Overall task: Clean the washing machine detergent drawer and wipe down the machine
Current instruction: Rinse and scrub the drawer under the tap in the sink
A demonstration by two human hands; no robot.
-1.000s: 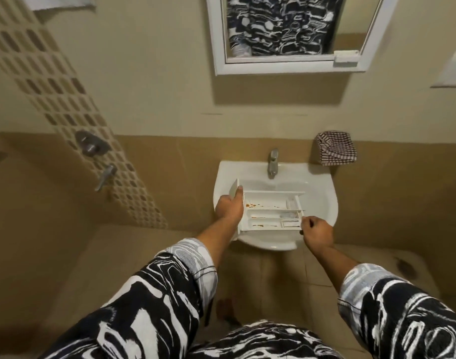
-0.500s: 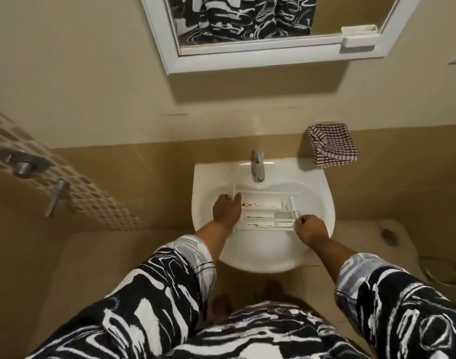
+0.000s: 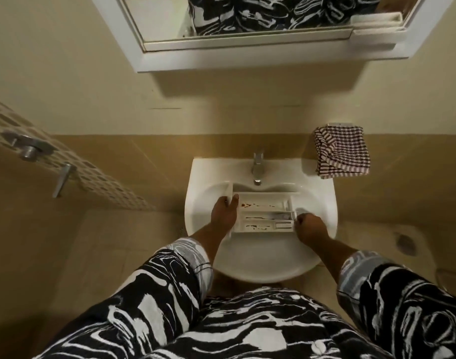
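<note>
The white detergent drawer (image 3: 263, 215) lies flat inside the white wash basin (image 3: 320, 203), below the tap. Brown and dark residue marks its compartments. My left hand (image 3: 223, 212) grips the drawer's left end, by its front panel. My right hand (image 3: 309, 228) grips the drawer's right end with curled fingers. The washing machine is not in view.
A metal tap (image 3: 258, 167) stands at the back of the basin. A checked cloth (image 3: 342, 151) hangs on the wall to the right. A white-framed mirror (image 3: 247, 29) is above. Shower fittings (image 3: 30, 149) are on the left wall.
The drawer has gone from above the basin's front rim down into the bowl under the tap. I have stepped closer, so the basin looks larger. Both hands kept their hold.
</note>
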